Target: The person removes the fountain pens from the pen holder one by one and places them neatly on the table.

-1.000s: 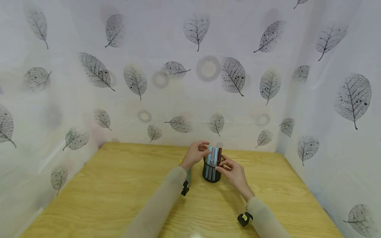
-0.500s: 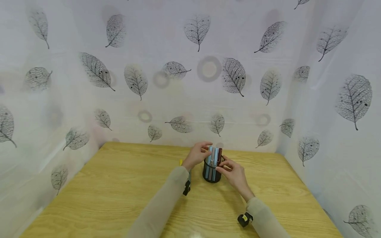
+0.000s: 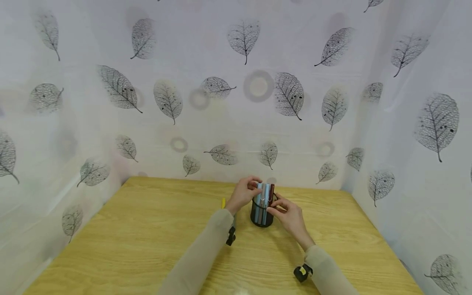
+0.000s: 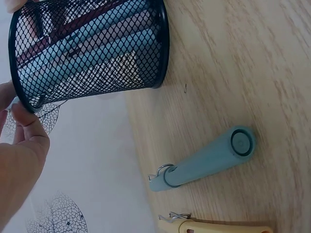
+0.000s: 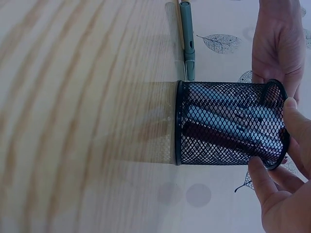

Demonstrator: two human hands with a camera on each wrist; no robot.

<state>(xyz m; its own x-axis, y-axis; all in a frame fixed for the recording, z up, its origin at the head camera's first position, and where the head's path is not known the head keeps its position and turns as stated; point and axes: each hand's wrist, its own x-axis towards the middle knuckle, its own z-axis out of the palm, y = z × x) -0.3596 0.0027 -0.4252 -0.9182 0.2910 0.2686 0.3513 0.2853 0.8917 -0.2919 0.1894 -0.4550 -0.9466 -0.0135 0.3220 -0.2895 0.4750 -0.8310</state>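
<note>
R hand [image 3: 291,214] has the cup [image 5: 218,153]; green pen [image 4: 206,160] lies off to L

From where I'm standing: cup's upright on the worktop [image 3: 147,229], b/w the 2 hands. R hand is grasping it, thumb at the rim, fingertip on the mesh wall. L hand [image 3: 243,192] is at the opp. side of the mouth, right by a blue pen [image 3: 259,196] that's in the cup. Can't tell if it's pinching that pen or only touching. Also in there, roughly upright: another blue, a grey pen [image 3: 263,190], & a red pen [image 3: 272,189] on the R side.

Key bit: green pen & yellow pen [image 4: 228,228] lie flat on the worktop, L of the cup & apart from it, green the closer. Both run approx. front-to-back, clip ends twd the curtain [image 3: 206,131], so long axes go crosswise to the standing pens. They're below L hand, & the L sleeve [image 3: 199,250] hides part of them from above. L hand's def. nearer; R would have to cross over. My guess: if one's to go in, it suits L, w/ a wrist turn to upend it, while R steadies the cup.
</note>
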